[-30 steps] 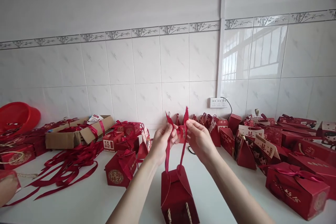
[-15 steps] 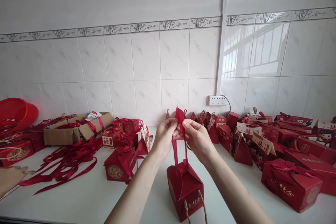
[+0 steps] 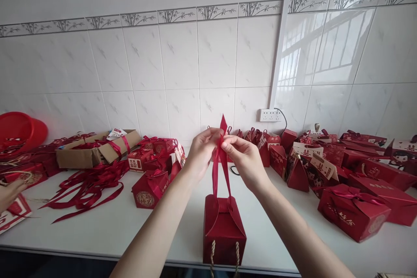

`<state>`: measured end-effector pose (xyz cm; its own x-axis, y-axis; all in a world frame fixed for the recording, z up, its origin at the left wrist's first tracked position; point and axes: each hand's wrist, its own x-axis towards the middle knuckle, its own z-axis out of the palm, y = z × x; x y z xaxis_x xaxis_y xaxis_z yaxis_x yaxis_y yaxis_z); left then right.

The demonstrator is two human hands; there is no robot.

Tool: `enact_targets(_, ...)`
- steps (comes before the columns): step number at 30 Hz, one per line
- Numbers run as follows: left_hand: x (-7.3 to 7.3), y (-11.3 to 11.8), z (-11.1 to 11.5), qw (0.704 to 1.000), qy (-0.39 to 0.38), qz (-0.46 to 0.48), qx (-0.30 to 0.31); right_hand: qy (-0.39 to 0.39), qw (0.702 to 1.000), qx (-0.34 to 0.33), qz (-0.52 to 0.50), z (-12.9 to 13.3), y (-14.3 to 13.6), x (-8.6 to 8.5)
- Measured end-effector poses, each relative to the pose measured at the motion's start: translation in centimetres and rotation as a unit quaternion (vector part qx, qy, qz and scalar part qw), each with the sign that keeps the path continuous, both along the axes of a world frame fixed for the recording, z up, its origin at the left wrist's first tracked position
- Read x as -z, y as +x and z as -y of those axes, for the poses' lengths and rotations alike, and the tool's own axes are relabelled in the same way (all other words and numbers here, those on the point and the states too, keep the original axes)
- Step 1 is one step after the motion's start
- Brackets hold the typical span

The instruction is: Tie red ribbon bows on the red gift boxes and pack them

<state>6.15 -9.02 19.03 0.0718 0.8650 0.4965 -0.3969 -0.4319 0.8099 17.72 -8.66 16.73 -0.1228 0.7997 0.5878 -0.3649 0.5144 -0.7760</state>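
Note:
A red ribbon [image 3: 215,173] rises in two strands from the top of a dark red box [image 3: 224,230] at the table's front edge. The box has twisted cord handles hanging down its near side. My left hand [image 3: 206,150] pinches the ribbon above the box. Close beside it, my right hand [image 3: 241,154] also pinches the ribbon, thumb toward the fingers. A pointed ribbon end sticks up between the two hands. The exact crossing of the ribbon is partly hidden by the fingertips.
Loose red ribbons [image 3: 94,186] lie left, before an open cardboard box [image 3: 81,156] and a red basin [image 3: 19,132]. Another person's hand [image 3: 11,193] is at the far left. Red gift boxes [image 3: 355,213] crowd the right; a small red box [image 3: 148,191] stands left of centre.
The view has tilted and shifted slightly. The box now faces me more squarely and its ribbon strands look straighter. Both hands still grip the ribbon. At far left, the other person's hand has moved.

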Motion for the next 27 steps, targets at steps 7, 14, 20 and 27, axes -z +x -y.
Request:
enact_targets(7, 0.1, -0.7, -0.9, 0.999, -0.002, -0.035, 0.013, -0.076, 0.991, -0.111, 0.003, 0.3, -0.2, 0.2)
enact_targets(14, 6.2, -2.7, -0.2, 0.994, -0.005, -0.063, 0.094, -0.07, 0.996, -0.059, 0.008, 0.3, 0.5, 0.2)
enact_targets(20, 9.6, -3.8, 0.4, 0.991, -0.058, -0.078, 0.093, -0.062, 0.997, -0.039, 0.006, 0.4, 0.6, 0.3)
enact_targets(27, 10.4, -4.5, 0.6, 0.963, -0.142, 0.12, 0.195, -0.045, 0.998, -0.027, -0.029, -0.1, 1.4, 1.1)
